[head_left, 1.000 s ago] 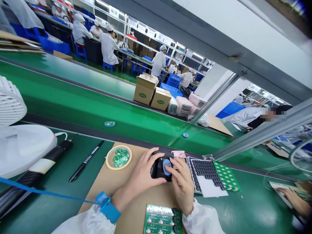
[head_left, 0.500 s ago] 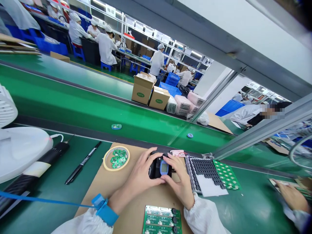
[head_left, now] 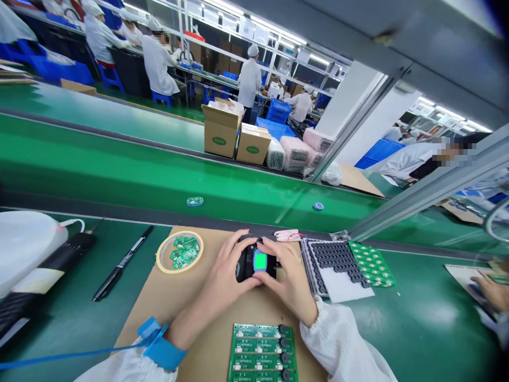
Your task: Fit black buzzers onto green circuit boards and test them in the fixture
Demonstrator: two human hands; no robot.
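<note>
Black plastic handheld device [head_left: 256, 262] with a glowing green screen sits centred between the bare left hand [head_left: 226, 265] and right hand [head_left: 284, 281], both grips pressed around its sides, long axis unclear.

Well behind the left fingers [head_left: 233, 260] and right fingers [head_left: 288, 270], a loose white cleanroom left sleeve [head_left: 127, 367] and right sleeve [head_left: 338, 342] end in gathered cuffs. A bright blue fabric wrist strap [head_left: 161, 346] with a squarish clasp circles the left wrist, and a thin blue cord [head_left: 67, 356] trails from it, away from the fingers.
</note>
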